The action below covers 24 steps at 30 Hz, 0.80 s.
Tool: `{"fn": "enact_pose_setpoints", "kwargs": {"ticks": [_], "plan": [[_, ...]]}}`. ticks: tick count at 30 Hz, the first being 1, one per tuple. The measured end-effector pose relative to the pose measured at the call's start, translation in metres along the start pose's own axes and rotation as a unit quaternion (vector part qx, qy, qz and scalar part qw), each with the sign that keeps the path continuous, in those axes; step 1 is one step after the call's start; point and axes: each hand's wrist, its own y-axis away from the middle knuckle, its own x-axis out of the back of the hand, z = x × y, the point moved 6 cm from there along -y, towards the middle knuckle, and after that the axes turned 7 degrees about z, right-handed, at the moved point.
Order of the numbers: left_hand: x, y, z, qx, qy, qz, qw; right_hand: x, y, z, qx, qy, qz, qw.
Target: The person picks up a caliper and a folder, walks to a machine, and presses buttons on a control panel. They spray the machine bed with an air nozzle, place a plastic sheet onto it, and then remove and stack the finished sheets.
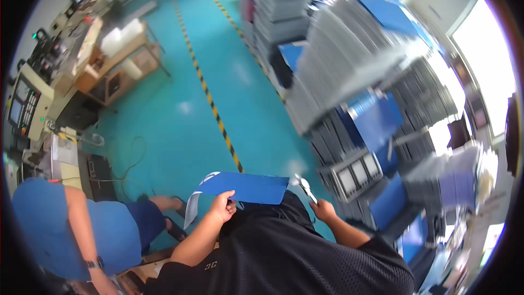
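My left hand [222, 203] grips a flat blue sheet [245, 187] by its lower left edge, holding it out in front of my chest. A pale strip [191, 210] hangs down from the sheet's left end. My right hand [323, 209] is closed around a small shiny metal tool [304, 187] that points up toward the sheet's right end. My black shirt [284, 257] fills the lower middle of the view.
Tall stacks of grey and blue flat pieces [355, 65] crowd the right side. A person in a blue shirt [82, 229] sits at lower left. Machines and a wooden bench [114, 60] line the left. A teal floor with a yellow-black stripe [218, 120] runs ahead.
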Motion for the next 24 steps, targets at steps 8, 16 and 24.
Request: {"fn": "enact_pose_setpoints", "kwargs": {"ticks": [8, 16, 24], "plan": [[-0.009, -0.13, 0.298, -0.003, 0.094, 0.07, 0.993, 0.015, -0.203, -0.145, -0.04, 0.03, -0.028, 0.998], [-0.014, -0.179, 0.539, -0.047, 0.242, 0.169, 0.954, 0.155, -0.558, -0.469, 0.158, 0.065, -0.009, 0.985], [-0.086, -0.297, 0.808, -0.105, 0.347, 0.088, 0.928, 0.221, -0.889, -0.753, 0.27, 0.159, 0.042, 0.949]]}}
